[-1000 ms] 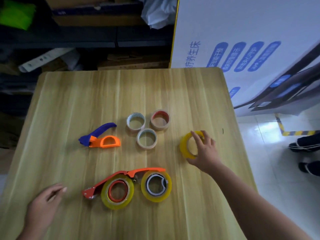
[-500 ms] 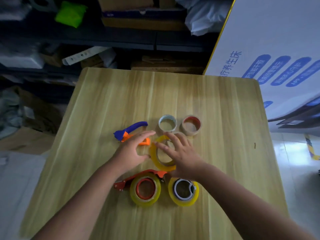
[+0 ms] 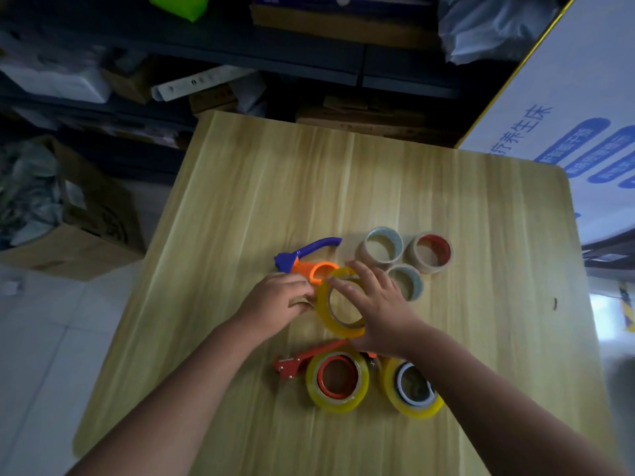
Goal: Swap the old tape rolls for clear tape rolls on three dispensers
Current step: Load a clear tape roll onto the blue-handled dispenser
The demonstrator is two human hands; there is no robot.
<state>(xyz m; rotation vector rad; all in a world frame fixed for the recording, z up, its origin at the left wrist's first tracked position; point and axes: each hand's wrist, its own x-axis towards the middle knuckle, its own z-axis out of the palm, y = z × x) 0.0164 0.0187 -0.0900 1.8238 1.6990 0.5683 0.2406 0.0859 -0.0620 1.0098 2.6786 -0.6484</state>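
My right hand [image 3: 374, 307] grips a yellowish clear tape roll [image 3: 331, 316] tilted on edge at the table's middle. My left hand [image 3: 278, 300] is curled against the roll's left rim, just below the orange dispenser with a blue handle [image 3: 309, 261]. Three small rolls lie beyond: a pale one [image 3: 383, 247], a red-cored one [image 3: 431, 252] and a third [image 3: 410, 280] partly behind my right hand. Nearer me, a red dispenser [image 3: 309, 357] carries a yellowish roll [image 3: 338, 381], and a second yellowish roll with a white core [image 3: 414, 389] lies beside it.
The wooden table [image 3: 378, 187] ends at a white printed board [image 3: 567, 125] on the right. Dark shelves with boxes [image 3: 309, 25] stand behind. A cardboard box [image 3: 79, 235] sits on the floor at the left.
My right hand carried the yellowish roll from the table's right side to the middle. My left hand came up from the near left edge and closed against the roll beside the orange dispenser.
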